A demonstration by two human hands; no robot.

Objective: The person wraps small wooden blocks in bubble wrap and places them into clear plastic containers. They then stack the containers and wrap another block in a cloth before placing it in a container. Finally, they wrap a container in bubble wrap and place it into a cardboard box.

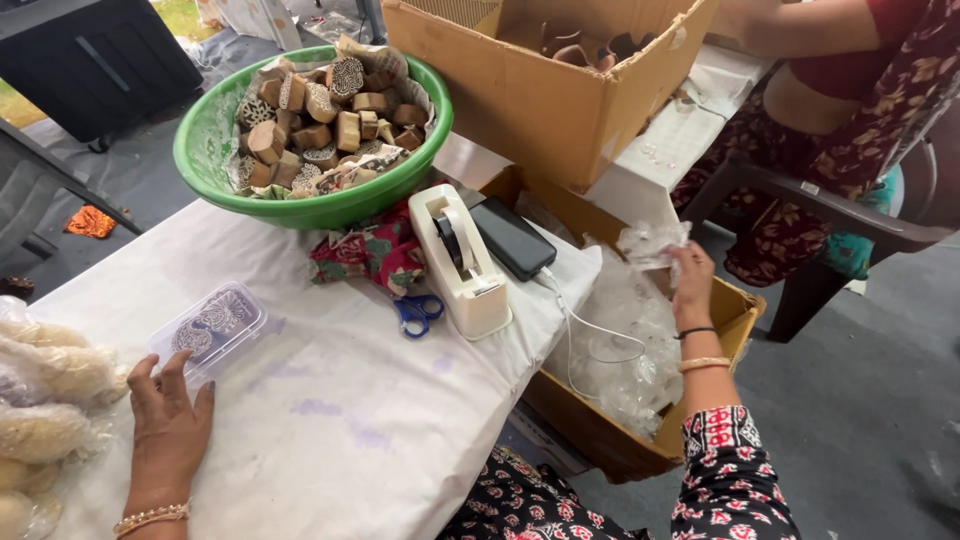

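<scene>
Right hand pinches crinkled clear plastic bag over cardboard carton; left hand, spread flat, steadies clear lidded plastic box. Grip one layer only.

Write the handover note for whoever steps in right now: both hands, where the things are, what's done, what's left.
Left hand: flat on the white paper-covered table, fingertips touching the small clear plastic box that holds patterned blocks.
Right hand: off the table's right side, gripping a crumpled clear plastic bag above the open cardboard box of bags.
Green plastic bowl of carved wooden blocks, white tape dispenser and blue-handled scissors sit behind.
Done: one box filled.
Left: box not yet bagged; the bowl is full.
</scene>
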